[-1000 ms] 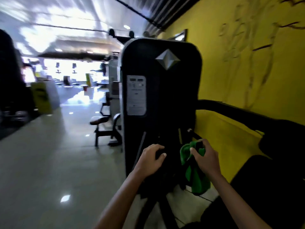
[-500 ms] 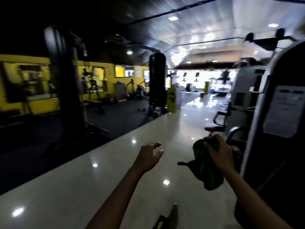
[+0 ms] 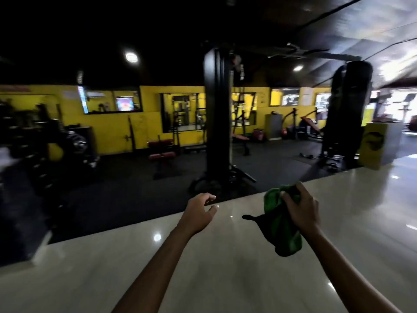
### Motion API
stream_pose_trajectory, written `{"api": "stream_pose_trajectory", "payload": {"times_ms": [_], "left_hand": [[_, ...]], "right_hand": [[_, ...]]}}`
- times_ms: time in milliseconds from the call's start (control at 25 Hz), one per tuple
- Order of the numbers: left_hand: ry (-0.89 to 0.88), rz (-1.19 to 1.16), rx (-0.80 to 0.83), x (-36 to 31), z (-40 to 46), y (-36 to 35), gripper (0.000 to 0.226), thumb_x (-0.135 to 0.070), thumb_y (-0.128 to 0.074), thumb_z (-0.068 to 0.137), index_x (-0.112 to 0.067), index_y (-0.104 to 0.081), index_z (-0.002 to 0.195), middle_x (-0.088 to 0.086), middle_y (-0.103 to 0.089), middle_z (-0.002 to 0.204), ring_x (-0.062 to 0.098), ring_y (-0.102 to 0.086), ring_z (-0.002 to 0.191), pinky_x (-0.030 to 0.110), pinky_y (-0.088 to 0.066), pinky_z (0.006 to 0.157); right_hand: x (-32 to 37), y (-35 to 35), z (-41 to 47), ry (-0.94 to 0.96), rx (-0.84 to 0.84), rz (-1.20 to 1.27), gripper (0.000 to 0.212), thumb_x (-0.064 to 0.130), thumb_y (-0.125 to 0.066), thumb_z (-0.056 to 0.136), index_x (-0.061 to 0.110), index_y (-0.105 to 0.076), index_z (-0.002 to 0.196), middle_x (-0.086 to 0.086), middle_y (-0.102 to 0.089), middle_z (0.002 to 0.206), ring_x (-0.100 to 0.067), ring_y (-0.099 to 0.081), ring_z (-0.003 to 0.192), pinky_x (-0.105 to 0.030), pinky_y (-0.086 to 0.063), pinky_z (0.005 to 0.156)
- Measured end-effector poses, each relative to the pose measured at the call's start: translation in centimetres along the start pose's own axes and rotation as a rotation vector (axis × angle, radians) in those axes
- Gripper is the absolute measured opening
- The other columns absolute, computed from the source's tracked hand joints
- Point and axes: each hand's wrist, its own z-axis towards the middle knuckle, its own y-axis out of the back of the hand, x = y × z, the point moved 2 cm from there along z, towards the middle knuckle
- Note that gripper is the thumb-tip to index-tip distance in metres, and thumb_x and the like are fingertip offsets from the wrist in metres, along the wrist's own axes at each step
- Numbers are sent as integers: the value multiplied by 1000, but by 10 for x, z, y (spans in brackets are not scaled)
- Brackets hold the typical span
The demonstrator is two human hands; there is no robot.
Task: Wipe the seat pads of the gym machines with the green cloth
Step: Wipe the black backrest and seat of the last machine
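Note:
My right hand (image 3: 301, 208) grips the green cloth (image 3: 282, 229), which hangs bunched below my fist over the pale glossy floor. My left hand (image 3: 198, 211) floats in the air to the left of it, fingers loosely curled, holding nothing. Across the dark mat stand gym machines: a bench with red pads (image 3: 161, 150) near the yellow wall and another red-padded bench (image 3: 310, 123) farther right. No seat pad is within reach of either hand.
A tall black cable tower (image 3: 217, 123) stands straight ahead on the black rubber mat (image 3: 126, 188). A second black column (image 3: 345, 114) and a yellow box (image 3: 372, 147) stand to the right. Weight racks (image 3: 45, 141) fill the left. Pale tiled floor (image 3: 225, 267) runs underfoot.
The view has swung left, away from the black machine by the yellow wall, across the aisle to the open gym floor. My left hand came off that machine. My right hand kept the cloth.

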Motion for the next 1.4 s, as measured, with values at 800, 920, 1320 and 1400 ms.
{"api": "stream_pose_trajectory", "payload": {"times_ms": [800, 920, 1320, 1400], "left_hand": [[549, 325, -578, 186, -52, 237, 30, -19, -63, 90, -7, -63, 118, 4, -65, 116, 15, -60, 106, 19, -44, 88], [617, 336, -669, 229, -61, 281, 30, -20, -64, 89, -9, -64, 117, 3, -65, 117, 11, -59, 106, 19, -43, 88], [686, 357, -765, 399, -38, 463, 31, -17, -62, 90, -7, -61, 120, 5, -63, 122, 13, -57, 112, 11, -35, 87], [692, 364, -767, 429, -27, 491, 31, -17, -62, 90, -7, -61, 120, 5, -63, 122, 14, -57, 113, 10, -35, 87]], "right_hand": [[185, -364, 18, 385, 651, 423, 10, 20, -62, 89, 19, -53, 92, -5, -63, 78, -23, -58, 70, -38, -46, 63], [221, -430, 7, 412, 711, 450, 9, 18, -62, 89, 19, -54, 88, -1, -60, 79, -21, -56, 72, -36, -44, 62], [363, -682, -18, 471, 766, 493, 8, 15, -66, 86, 14, -58, 88, -3, -56, 96, -25, -55, 93, -31, -40, 71], [394, -723, -22, 480, 771, 502, 9, 13, -67, 85, 12, -58, 89, -5, -57, 99, -25, -55, 95, -32, -42, 75]]}}
